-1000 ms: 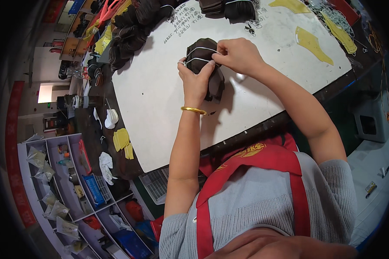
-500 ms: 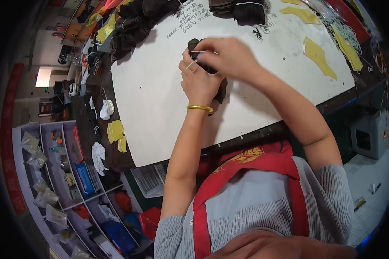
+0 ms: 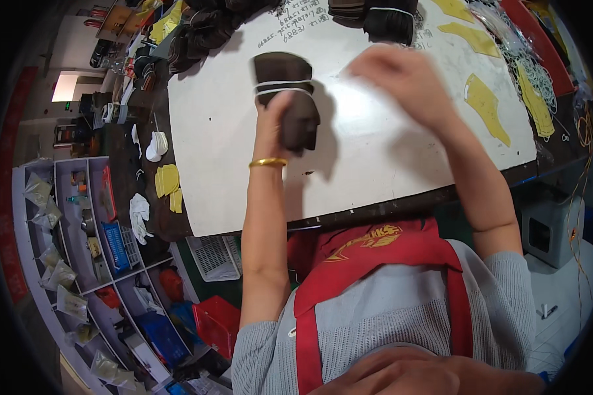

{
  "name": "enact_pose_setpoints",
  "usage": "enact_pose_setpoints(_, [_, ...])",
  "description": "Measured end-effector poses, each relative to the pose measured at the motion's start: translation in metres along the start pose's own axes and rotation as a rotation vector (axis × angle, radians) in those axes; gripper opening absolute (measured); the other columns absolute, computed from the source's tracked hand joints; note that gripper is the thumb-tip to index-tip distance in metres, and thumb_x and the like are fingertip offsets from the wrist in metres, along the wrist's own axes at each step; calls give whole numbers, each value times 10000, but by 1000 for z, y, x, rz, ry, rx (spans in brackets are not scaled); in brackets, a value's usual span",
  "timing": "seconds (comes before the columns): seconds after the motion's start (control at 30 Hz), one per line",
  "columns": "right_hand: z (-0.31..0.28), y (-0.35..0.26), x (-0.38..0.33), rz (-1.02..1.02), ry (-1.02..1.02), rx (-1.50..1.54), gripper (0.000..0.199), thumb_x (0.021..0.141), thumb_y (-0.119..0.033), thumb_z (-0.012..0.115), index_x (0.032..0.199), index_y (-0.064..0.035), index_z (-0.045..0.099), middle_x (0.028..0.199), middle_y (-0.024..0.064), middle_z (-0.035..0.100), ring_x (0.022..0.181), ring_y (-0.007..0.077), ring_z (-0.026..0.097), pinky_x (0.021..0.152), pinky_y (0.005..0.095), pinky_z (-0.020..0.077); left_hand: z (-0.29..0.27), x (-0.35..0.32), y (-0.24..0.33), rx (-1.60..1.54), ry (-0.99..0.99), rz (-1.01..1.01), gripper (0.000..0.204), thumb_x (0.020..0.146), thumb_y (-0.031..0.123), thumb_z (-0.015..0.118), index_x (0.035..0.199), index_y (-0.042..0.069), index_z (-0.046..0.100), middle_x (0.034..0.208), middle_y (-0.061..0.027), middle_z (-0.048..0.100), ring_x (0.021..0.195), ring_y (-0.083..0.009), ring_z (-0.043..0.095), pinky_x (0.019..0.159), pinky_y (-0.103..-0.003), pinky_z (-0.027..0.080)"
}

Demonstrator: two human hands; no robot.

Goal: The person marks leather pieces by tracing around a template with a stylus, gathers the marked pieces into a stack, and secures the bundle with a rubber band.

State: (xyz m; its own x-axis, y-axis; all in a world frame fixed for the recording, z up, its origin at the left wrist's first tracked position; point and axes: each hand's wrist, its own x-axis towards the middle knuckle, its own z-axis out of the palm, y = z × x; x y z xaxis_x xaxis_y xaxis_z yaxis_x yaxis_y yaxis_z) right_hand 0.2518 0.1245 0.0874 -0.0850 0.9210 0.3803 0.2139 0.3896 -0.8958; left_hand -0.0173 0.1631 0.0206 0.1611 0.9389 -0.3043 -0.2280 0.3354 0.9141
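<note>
My left hand (image 3: 271,122) grips a bundle of dark brown cut pieces (image 3: 298,124) above the white tabletop (image 3: 224,178). A white elastic band (image 3: 284,85) is wrapped round the bundle's upper part in two strands. The thumb presses on the near face; the other fingers are mostly hidden behind the stack. To the right, my right hand (image 3: 402,79) is raised apart from the bundle. Motion smears its fingers, so their pose and anything in them do not show.
More dark banded bundles (image 3: 201,41) lie at the far left, others (image 3: 390,23) at the far middle. Yellow pattern pieces (image 3: 486,105) and a heap of pale bands (image 3: 507,46) are on the right. A compartment shelf (image 3: 105,286) stands left of the table; handwriting marks the tabletop.
My right hand has come away from the bundle toward the right. My left hand has turned and moved left with the bundle, whose broad face and band now show.
</note>
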Motion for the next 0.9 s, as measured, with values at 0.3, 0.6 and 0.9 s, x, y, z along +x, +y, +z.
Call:
enact_pose_setpoints(0.3, [12, 44, -43, -175, -44, -150, 124, 924, -140, 727, 1019, -74, 771, 850, 78, 723, 679, 171, 686, 641, 313, 549, 36, -82, -31, -720, -462, -103, 1090, 832, 848, 498, 1603, 110, 277, 1582, -253, 365, 1404, -502, 423, 1107, -753, 337])
enact_pose_setpoints(0.6, [49, -1, -46, 26, -347, -29, 186, 817, -164, 783, 930, -65, 673, 719, 63, 626, 619, 207, 629, 574, 321, 496, 19, -99, -53, -879, -376, 41, 781, 938, 571, 540, 1464, 1, 454, 1363, -214, 603, 1198, -352, 647, 1036, -524, 541])
enact_pose_setpoints(0.9, [48, 21, -72, 265, -415, 64, 166, 911, -146, 736, 1052, -71, 690, 826, -31, 665, 670, 57, 634, 568, 227, 472, 11, -95, -50, -951, -403, -32, 673, 935, 434, 604, 1408, -30, 484, 1265, -191, 659, 1120, -280, 683, 995, -420, 567])
